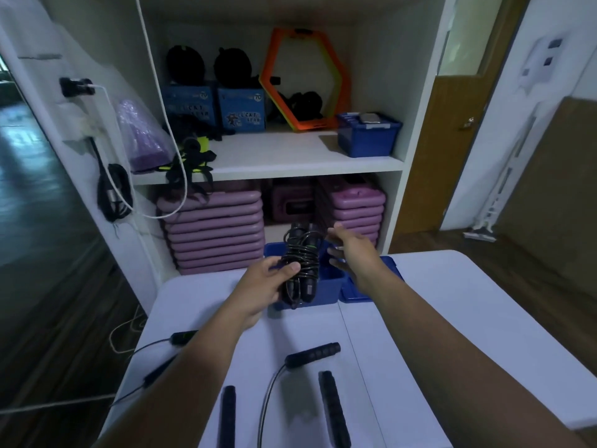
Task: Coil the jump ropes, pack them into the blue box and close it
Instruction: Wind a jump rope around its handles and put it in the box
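Note:
My left hand (pixel 266 284) grips a coiled black jump rope (pixel 302 260), its handles bundled and cord wrapped round them, held above the open blue box (pixel 329 287) at the far edge of the white table (pixel 436 334). My right hand (pixel 350 250) is open, fingers spread, just right of the bundle and over the box, not touching the rope. The box's blue lid (pixel 358 294) lies beside it on the right. More black rope handles lie loose near me: one (pixel 311 352) with its cord attached, another (pixel 334 409), a third (pixel 227 415).
Two more rope handles (pixel 182 337) with cords sit at the table's left edge. Behind stands a white shelf unit (pixel 290 156) with stacked purple mats, another blue bin (pixel 368 134), an orange hexagon frame and blue cartons. A white cable hangs at its left.

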`<state>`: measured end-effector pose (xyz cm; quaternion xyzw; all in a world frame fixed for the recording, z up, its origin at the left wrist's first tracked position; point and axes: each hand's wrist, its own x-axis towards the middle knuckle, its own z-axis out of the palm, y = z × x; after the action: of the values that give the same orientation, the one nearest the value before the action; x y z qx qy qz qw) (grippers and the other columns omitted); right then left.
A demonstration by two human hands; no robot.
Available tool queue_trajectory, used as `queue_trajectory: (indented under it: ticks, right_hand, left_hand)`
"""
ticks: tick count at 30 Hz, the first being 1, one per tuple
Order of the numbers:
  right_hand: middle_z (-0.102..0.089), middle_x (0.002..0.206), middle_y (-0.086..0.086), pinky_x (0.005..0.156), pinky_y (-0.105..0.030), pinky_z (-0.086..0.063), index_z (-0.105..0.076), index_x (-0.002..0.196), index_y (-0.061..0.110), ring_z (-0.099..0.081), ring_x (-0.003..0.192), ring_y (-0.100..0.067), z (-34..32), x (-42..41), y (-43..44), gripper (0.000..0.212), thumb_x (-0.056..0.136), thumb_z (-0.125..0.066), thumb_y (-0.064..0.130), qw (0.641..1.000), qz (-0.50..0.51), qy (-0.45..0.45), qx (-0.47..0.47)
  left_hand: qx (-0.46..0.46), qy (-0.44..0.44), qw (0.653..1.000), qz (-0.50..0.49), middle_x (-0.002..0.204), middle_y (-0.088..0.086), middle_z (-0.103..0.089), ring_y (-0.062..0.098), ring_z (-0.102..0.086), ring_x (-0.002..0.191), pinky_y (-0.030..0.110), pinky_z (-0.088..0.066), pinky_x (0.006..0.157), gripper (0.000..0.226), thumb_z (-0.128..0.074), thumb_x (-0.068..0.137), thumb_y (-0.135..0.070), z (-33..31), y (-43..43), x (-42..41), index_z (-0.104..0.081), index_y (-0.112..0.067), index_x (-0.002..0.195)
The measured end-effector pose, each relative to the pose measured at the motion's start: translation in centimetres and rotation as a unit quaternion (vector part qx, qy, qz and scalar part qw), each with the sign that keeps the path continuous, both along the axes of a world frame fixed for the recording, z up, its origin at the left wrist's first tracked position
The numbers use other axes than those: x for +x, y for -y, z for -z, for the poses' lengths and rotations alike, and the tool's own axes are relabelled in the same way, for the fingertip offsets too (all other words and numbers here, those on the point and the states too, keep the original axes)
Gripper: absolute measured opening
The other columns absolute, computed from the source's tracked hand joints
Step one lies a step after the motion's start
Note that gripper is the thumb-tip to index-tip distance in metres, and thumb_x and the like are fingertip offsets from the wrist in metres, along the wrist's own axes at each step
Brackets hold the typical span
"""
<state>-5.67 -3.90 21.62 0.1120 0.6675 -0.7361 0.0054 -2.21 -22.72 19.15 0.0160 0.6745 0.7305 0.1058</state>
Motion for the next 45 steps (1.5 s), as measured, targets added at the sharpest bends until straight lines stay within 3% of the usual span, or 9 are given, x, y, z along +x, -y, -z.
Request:
queue_trajectory:
  ticks: [5,12,16,18,24,30,35,39,45]
  right_hand:
    - [-0.072,0.093,-0.009,0.078,-0.030,-0.053,-0.072,0.095,0.008,-0.062,0.081,-0.016,3.9,-3.3,-2.7,0.018,0.098,-0.055,0.014,0.997,0.050,-0.038,0.052]
    - [-0.069,0.084,-0.003,0.070,-0.026,-0.040,-0.072,0.088,0.010,-0.061,0.082,-0.019,10.3,-8.8,-7.7,0.016,0.094,-0.062,0.020,0.969,0.016,0.030,0.246]
    - [-0.071,0.094,-0.007,0.073,-0.025,-0.041,-0.070,0.092,0.008,-0.064,0.091,-0.022,14.2,-12.2,-9.8,0.015,0.091,-0.068,0.023,0.965,-0.022,0.097,0.242]
    - [-0.069,0.096,-0.008,0.076,-0.026,-0.042,-0.066,0.087,0.010,-0.061,0.091,-0.021,15.8,-13.3,-10.4,0.014,0.090,-0.070,0.024,0.964,-0.045,0.118,0.234]
    - [-0.067,0.087,-0.002,0.067,-0.025,-0.048,-0.060,0.079,0.018,-0.062,0.080,-0.016,19.6,-15.1,-10.4,0.017,0.089,-0.070,0.027,0.968,-0.080,0.144,0.192]
    - [-0.067,0.085,-0.002,0.075,-0.030,-0.050,-0.058,0.089,0.018,-0.061,0.081,-0.018,21.5,-15.9,-10.5,0.009,0.093,-0.066,0.019,0.979,-0.109,0.134,0.111]
    - [-0.059,0.070,0.009,0.079,-0.035,-0.049,-0.058,0.088,0.022,-0.056,0.078,-0.017,22.5,-16.1,-10.7,0.010,0.089,-0.069,0.024,0.980,-0.125,0.137,0.077]
    - [-0.052,0.063,0.008,0.095,-0.053,-0.050,-0.061,0.082,0.032,-0.056,0.080,-0.018,24.1,-16.0,-10.6,0.022,0.068,-0.069,0.048,0.983,-0.110,0.143,0.041]
    - [-0.057,0.072,0.003,0.098,-0.049,-0.051,-0.061,0.083,0.027,-0.060,0.085,-0.018,23.9,-15.7,-10.4,0.008,0.087,-0.068,0.026,0.984,-0.100,0.143,0.022]
  left_hand:
    - [-0.023,0.044,0.998,-0.040,0.112,0.017,-0.073,0.028,-0.073,0.097,0.030,-0.061,0.070,0.034,-0.070,0.092,-0.022,1.5,-2.5,-5.2,-0.061,-0.003,0.119]
    - [-0.083,0.111,0.988,-0.067,0.100,0.015,-0.073,0.023,-0.071,0.081,0.030,-0.060,0.066,0.020,-0.067,0.094,-0.025,4.7,-7.4,-14.9,-0.063,-0.007,0.101]
    - [-0.134,0.150,0.975,-0.090,0.088,0.013,-0.070,0.022,-0.068,0.074,0.027,-0.059,0.059,0.020,-0.068,0.094,-0.025,8.1,-9.9,-20.2,-0.061,-0.007,0.088]
    - [-0.177,0.159,0.967,-0.092,0.093,0.019,-0.070,0.029,-0.068,0.078,0.036,-0.061,0.071,0.027,-0.071,0.091,-0.028,10.6,-10.6,-22.7,-0.061,-0.004,0.085]
    - [-0.351,0.202,0.912,-0.062,0.115,0.025,-0.065,0.038,-0.065,0.103,0.039,-0.052,0.080,0.066,-0.070,0.087,-0.048,17.5,-11.6,-26.7,-0.057,0.004,0.125]
    - [-0.412,0.230,0.881,0.006,0.072,0.011,-0.056,0.022,-0.051,0.060,0.031,-0.040,0.066,0.055,-0.067,0.092,-0.042,20.1,-12.8,-27.9,-0.059,0.006,0.117]
    - [-0.497,0.208,0.839,0.079,0.121,0.016,-0.062,0.029,-0.060,0.109,0.033,-0.042,0.089,0.046,-0.061,0.097,-0.039,20.5,-12.8,-28.4,-0.057,-0.002,0.124]
    - [-0.566,0.190,0.793,0.116,0.126,0.020,-0.062,0.031,-0.059,0.116,0.033,-0.042,0.094,0.048,-0.052,0.101,-0.040,20.4,-13.1,-28.9,-0.060,0.001,0.124]
    - [-0.587,0.198,0.770,0.153,0.127,0.021,-0.061,0.031,-0.058,0.117,0.034,-0.041,0.094,0.049,-0.042,0.105,-0.040,20.5,-13.1,-29.1,-0.060,0.001,0.124]
